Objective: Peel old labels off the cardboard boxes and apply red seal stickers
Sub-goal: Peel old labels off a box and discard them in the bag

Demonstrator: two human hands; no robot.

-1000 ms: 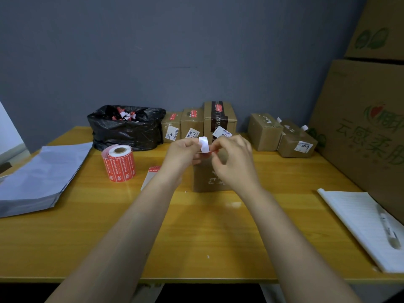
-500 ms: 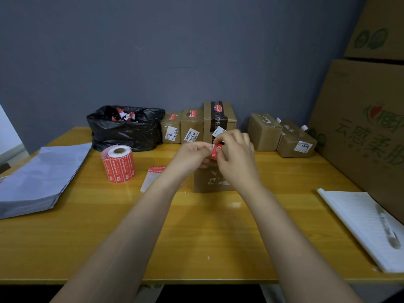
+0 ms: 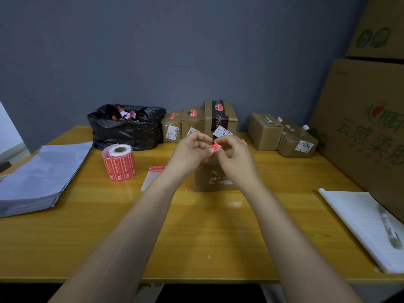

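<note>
Both hands are up over the box (image 3: 215, 179) mid-table (image 3: 196, 232), pinching 1 small red sticker (image 3: 215, 147) between them. Left hand (image 3: 191, 150) has one end between thumb and fingertips, right hand (image 3: 237, 157) nips the other end, fingers curled. Sticker sits right above the box top, can't tell if it's touching. Roll (image 3: 119, 162) stands off to the left, near the black bag (image 3: 126, 127).

Black bag (image 3: 126, 132), grey mailers (image 3: 39, 178), notebook (image 3: 354, 215) and pen (image 3: 390, 228) sit on table (image 3: 196, 237).
</note>
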